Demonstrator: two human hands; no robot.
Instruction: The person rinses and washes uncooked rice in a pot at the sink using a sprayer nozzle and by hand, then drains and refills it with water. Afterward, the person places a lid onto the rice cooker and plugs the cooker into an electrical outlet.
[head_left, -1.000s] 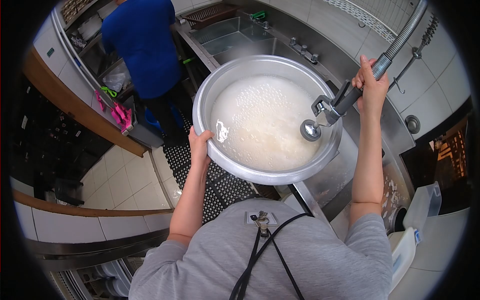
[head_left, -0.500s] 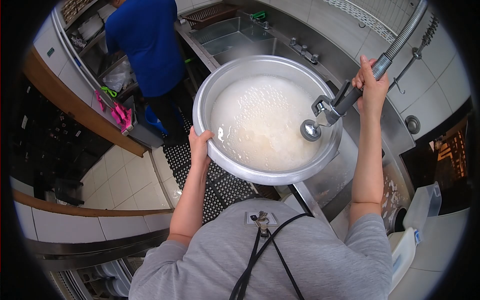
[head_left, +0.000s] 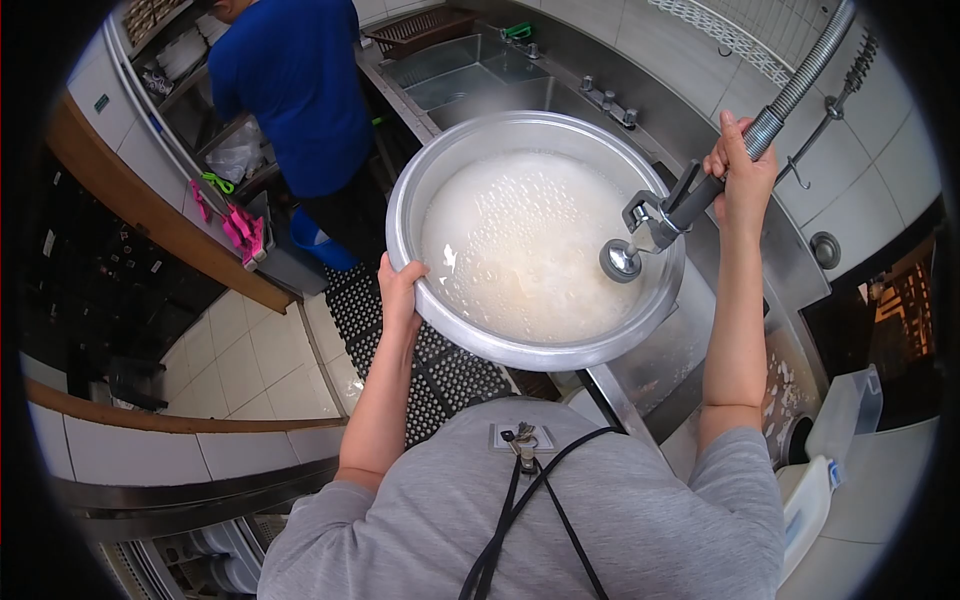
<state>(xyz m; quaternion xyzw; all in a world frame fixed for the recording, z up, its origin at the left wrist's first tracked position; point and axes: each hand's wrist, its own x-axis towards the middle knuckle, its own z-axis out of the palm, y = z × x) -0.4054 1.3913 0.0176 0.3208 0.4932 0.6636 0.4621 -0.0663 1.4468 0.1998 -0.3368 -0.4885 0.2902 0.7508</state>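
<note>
A large round metal pot [head_left: 408, 205] holds cloudy, whitish water [head_left: 530, 245] with bubbles on top. Through the water a pale layer shows faintly; I cannot make out its kind. My left hand [head_left: 400, 290] grips the pot's rim at the left, thumb over the edge. In my right hand [head_left: 745, 170] is the handle of a spray nozzle [head_left: 655, 225], fingers wrapped round it below the coiled metal hose [head_left: 815, 60]. The round spray head hangs over the right part of the pot, above the water. Whether water is running out of it is hard to tell.
A steel sink [head_left: 450, 80] with taps [head_left: 608, 100] runs along the wall behind. A person in a blue shirt [head_left: 300, 90] stands at the far left by shelves. Below lies a black rubber mat [head_left: 400, 350]. Clear plastic containers [head_left: 840, 420] stand at the right.
The person in blue has shifted slightly, and more of the blue bucket beside them shows. The bubble pattern on the water differs a little. Both my hands stay in place.
</note>
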